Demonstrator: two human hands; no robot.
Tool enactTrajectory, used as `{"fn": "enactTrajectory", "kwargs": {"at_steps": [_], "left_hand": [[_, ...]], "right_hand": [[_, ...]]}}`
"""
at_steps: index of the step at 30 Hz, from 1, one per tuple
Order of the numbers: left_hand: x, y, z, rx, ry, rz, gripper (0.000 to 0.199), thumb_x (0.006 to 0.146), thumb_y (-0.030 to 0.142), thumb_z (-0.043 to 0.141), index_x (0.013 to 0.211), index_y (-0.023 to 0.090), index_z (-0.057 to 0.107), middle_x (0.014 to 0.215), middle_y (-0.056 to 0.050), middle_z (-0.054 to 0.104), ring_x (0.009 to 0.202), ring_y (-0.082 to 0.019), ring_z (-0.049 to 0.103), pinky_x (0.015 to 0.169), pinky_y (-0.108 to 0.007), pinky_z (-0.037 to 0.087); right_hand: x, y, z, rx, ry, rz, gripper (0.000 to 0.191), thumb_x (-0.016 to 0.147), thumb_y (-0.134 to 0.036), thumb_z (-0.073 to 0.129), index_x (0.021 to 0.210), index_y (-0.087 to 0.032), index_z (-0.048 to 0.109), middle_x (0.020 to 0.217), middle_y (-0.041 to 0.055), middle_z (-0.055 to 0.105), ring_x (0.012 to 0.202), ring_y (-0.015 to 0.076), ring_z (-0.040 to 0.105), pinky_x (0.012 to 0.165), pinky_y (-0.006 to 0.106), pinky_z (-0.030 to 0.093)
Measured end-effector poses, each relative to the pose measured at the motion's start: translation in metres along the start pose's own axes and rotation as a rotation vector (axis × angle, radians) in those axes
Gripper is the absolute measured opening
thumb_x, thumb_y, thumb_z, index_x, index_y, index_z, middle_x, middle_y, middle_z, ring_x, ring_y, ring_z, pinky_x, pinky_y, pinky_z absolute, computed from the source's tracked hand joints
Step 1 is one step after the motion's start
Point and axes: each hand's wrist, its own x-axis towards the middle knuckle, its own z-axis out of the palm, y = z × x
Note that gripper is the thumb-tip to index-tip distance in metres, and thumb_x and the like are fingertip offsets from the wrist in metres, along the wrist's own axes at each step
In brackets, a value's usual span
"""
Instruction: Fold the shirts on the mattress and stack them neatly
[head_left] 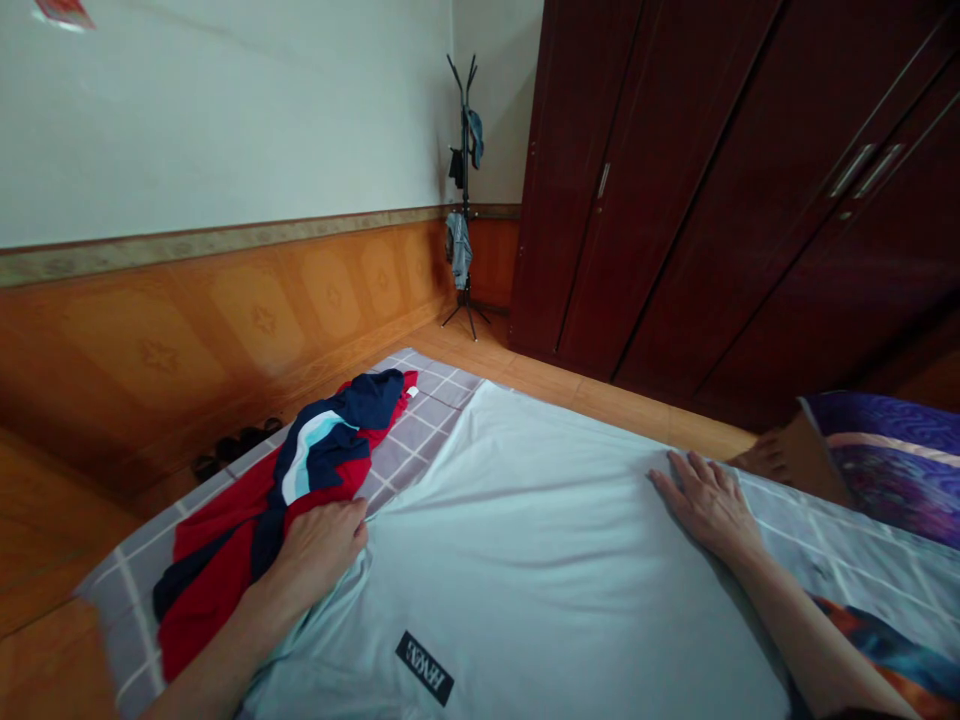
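A pale mint T-shirt (pixel 540 540) lies spread over a grey checked bed sheet (pixel 442 390), with a black printed label (pixel 424 668) near its lower edge. My left hand (pixel 326 540) is closed on the shirt's left edge, where the cloth bunches into folds. Stretched out flat, my right hand (pixel 709 505) rests on the shirt's right side near the bed's far edge. Shallow creases run across the fabric between both hands. Beside my left hand lies a crumpled red and navy garment (pixel 330 450) with a white and light-blue stripe.
Dark red wardrobes (pixel 660 200) stand beyond the bed. A black coat rack (pixel 466 190) holding a cap and clothes is in the corner. Dark shoes (pixel 232 447) sit by the wall. Purple patterned fabric (pixel 892 460) and a bare foot or hand (pixel 765 457) are at right.
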Motion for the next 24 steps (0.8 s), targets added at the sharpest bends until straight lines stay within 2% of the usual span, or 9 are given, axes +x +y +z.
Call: {"fn": "enactTrajectory", "kwargs": {"at_steps": [2, 4, 7, 9, 14, 17, 20, 24], "left_hand": [[0.005, 0.005, -0.008, 0.025, -0.015, 0.039, 0.020, 0.086, 0.018, 0.042, 0.083, 0.021, 0.061, 0.090, -0.010, 0.069, 0.089, -0.027, 0.065, 0.074, -0.035, 0.042], [0.013, 0.015, -0.013, 0.000, 0.045, 0.091, 0.018, 0.087, 0.019, 0.043, 0.084, 0.022, 0.060, 0.093, -0.009, 0.068, 0.092, -0.025, 0.063, 0.077, -0.033, 0.041], [0.029, 0.030, -0.012, -0.068, 0.138, 0.156, 0.015, 0.089, 0.022, 0.042, 0.088, 0.023, 0.057, 0.096, -0.007, 0.066, 0.092, -0.022, 0.062, 0.073, -0.028, 0.041], [0.037, 0.035, -0.006, -0.087, 0.129, 0.151, 0.015, 0.088, 0.021, 0.041, 0.085, 0.023, 0.055, 0.091, -0.006, 0.066, 0.087, -0.021, 0.063, 0.068, -0.027, 0.040], [0.047, 0.027, 0.006, -0.198, 0.070, 0.033, 0.010, 0.079, 0.016, 0.045, 0.082, 0.024, 0.050, 0.071, -0.001, 0.064, 0.074, -0.022, 0.065, 0.058, -0.026, 0.035], [0.052, 0.020, 0.011, -0.271, 0.057, 0.021, 0.011, 0.076, 0.014, 0.047, 0.081, 0.023, 0.049, 0.070, 0.000, 0.064, 0.073, -0.021, 0.064, 0.058, -0.025, 0.033], [0.058, 0.016, 0.014, -0.321, 0.049, 0.026, 0.001, 0.080, 0.022, 0.049, 0.081, 0.023, 0.050, 0.071, 0.001, 0.064, 0.072, -0.018, 0.064, 0.058, -0.024, 0.034], [0.061, 0.012, 0.015, -0.373, 0.035, 0.064, 0.007, 0.083, 0.027, 0.049, 0.081, 0.022, 0.053, 0.075, 0.000, 0.067, 0.077, -0.018, 0.064, 0.062, -0.024, 0.037]], "right_hand": [[0.000, 0.001, 0.001, -0.020, -0.011, -0.008, 0.065, 0.092, -0.057, 0.023, 0.133, -0.012, 0.045, 0.133, 0.0203, 0.045, 0.124, 0.0359, 0.039, 0.098, 0.049, 0.035], [0.000, 0.001, 0.002, -0.033, -0.013, -0.013, 0.065, 0.091, -0.056, 0.025, 0.133, -0.011, 0.045, 0.133, 0.0203, 0.046, 0.124, 0.0359, 0.039, 0.099, 0.049, 0.034], [0.000, 0.001, 0.002, -0.039, 0.000, -0.022, 0.063, 0.091, -0.055, 0.026, 0.133, -0.011, 0.046, 0.133, 0.0195, 0.046, 0.124, 0.0357, 0.039, 0.099, 0.048, 0.034], [0.000, 0.001, 0.001, -0.041, 0.003, -0.017, 0.062, 0.092, -0.055, 0.026, 0.133, -0.012, 0.046, 0.133, 0.0189, 0.046, 0.123, 0.0354, 0.039, 0.100, 0.048, 0.034], [0.001, 0.001, 0.000, -0.025, -0.022, 0.003, 0.063, 0.092, -0.056, 0.025, 0.133, -0.012, 0.046, 0.134, 0.0182, 0.045, 0.124, 0.0359, 0.039, 0.101, 0.047, 0.033], [0.002, -0.001, -0.001, -0.019, -0.032, 0.016, 0.063, 0.092, -0.056, 0.027, 0.133, -0.012, 0.046, 0.134, 0.0181, 0.045, 0.124, 0.0359, 0.039, 0.101, 0.048, 0.033], [0.002, -0.005, -0.007, -0.034, -0.053, 0.016, 0.061, 0.093, -0.053, 0.026, 0.132, -0.011, 0.046, 0.133, 0.0189, 0.046, 0.123, 0.0347, 0.040, 0.100, 0.047, 0.033], [0.004, -0.013, -0.020, -0.096, -0.058, 0.020, 0.057, 0.093, -0.047, 0.028, 0.130, -0.008, 0.048, 0.131, 0.0213, 0.048, 0.121, 0.0364, 0.042, 0.097, 0.049, 0.034]]}}
